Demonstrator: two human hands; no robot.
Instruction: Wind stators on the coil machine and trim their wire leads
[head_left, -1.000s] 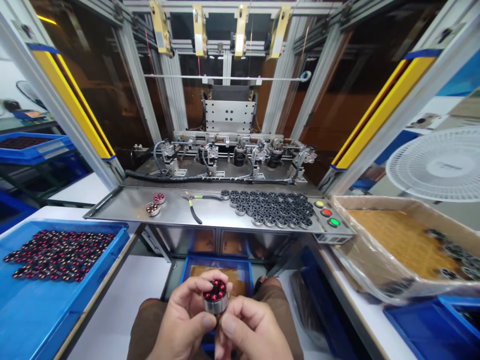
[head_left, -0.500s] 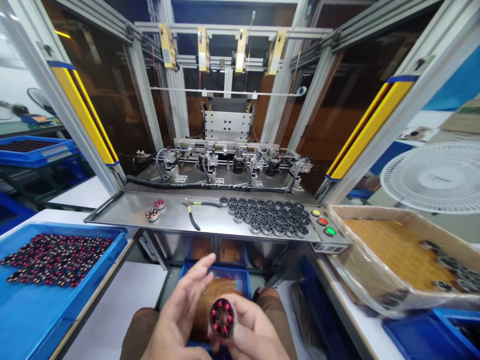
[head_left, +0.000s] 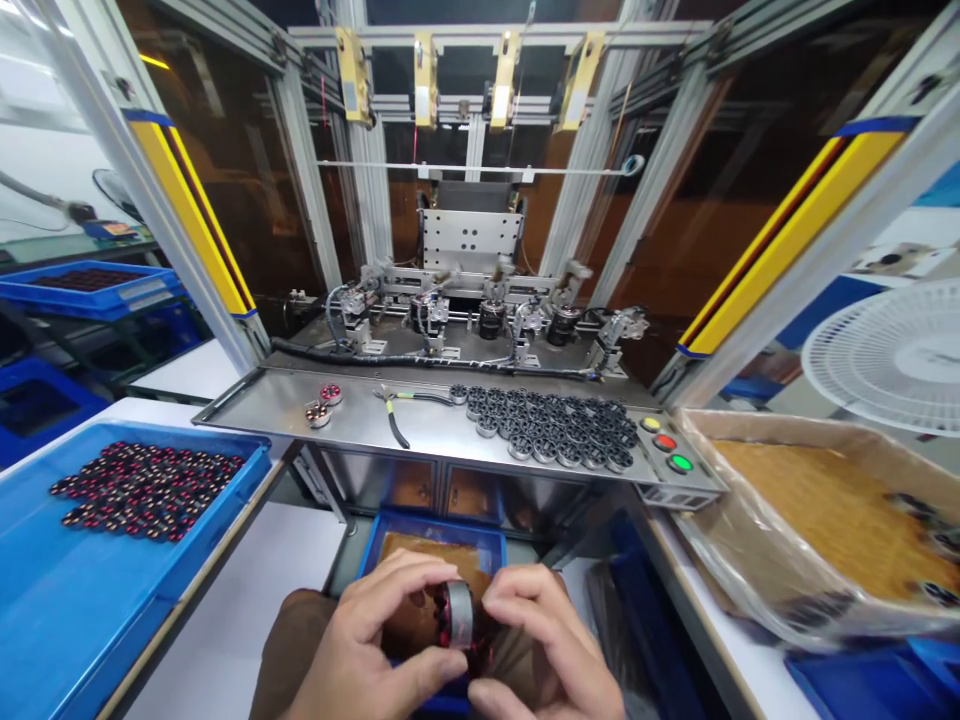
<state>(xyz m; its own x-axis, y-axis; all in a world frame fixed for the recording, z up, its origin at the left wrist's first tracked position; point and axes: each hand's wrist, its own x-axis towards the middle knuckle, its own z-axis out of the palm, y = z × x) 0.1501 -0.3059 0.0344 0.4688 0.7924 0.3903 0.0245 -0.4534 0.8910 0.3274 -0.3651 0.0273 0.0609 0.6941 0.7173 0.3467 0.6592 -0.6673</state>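
Observation:
Low in the middle of the view, both my hands hold one small round motor part (head_left: 457,615) with a silver rim and red coils inside. My left hand (head_left: 371,650) curls its fingers and thumb round the part's left side. My right hand (head_left: 551,650) pinches it from the right. The part is turned edge-on, so its silver rim faces me. Below the hands sits a small blue bin (head_left: 431,535) with brown paper in it, above my lap.
A steel shelf (head_left: 352,425) carries two red-coil parts (head_left: 322,405), cutters (head_left: 394,415), several black rotor rings (head_left: 547,425) and coloured buttons (head_left: 666,442). A blue tray (head_left: 45,580) of red parts is left. A lined cardboard box (head_left: 825,520) and fan (head_left: 892,355) are right.
My left hand, open and off the part half a second ago, has closed on it again. The part has turned from face-on to edge-on. The view has shifted slightly.

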